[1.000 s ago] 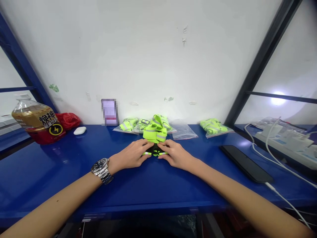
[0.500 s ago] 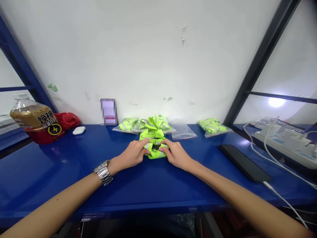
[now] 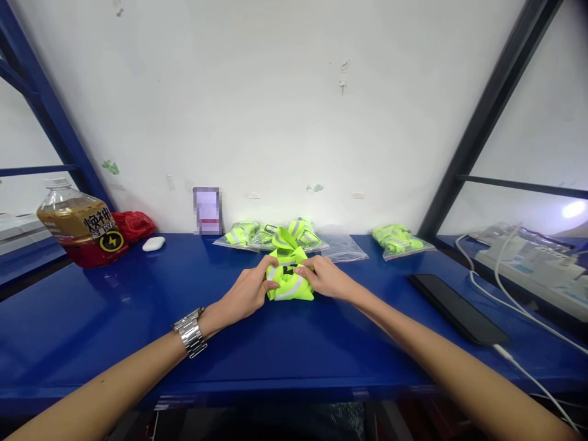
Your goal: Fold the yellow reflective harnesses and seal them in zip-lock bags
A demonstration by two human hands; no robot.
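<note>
Between my hands is a bundled neon-yellow reflective vest [image 3: 289, 288], made of straps with silvery stripes and a dark piece, perhaps a buckle, near its middle. My left hand [image 3: 250, 286] pinches its left side between thumb and fingers; a metal watch [image 3: 190, 332] is on that wrist. On the opposite side, my right hand [image 3: 325, 277] is closed on the vest, thumb on top. A loop of strap stands up at the bundle's back. Just behind it lie clear bags with similar neon vests [image 3: 242, 233] and a flat clear zip bag [image 3: 342, 247].
Another bagged vest [image 3: 395, 239] lies farther right by the wall. A black phone [image 3: 457, 309] with a white cable and a power strip [image 3: 537, 269] are at right. At left stand a large drink bottle [image 3: 85, 226], a red bag [image 3: 133, 225] and a white case [image 3: 154, 244].
The vest bundle has become more compact, and its strap loop stands differently. My right thumb has shifted inward over the dark piece. The camera view has shifted slightly.
</note>
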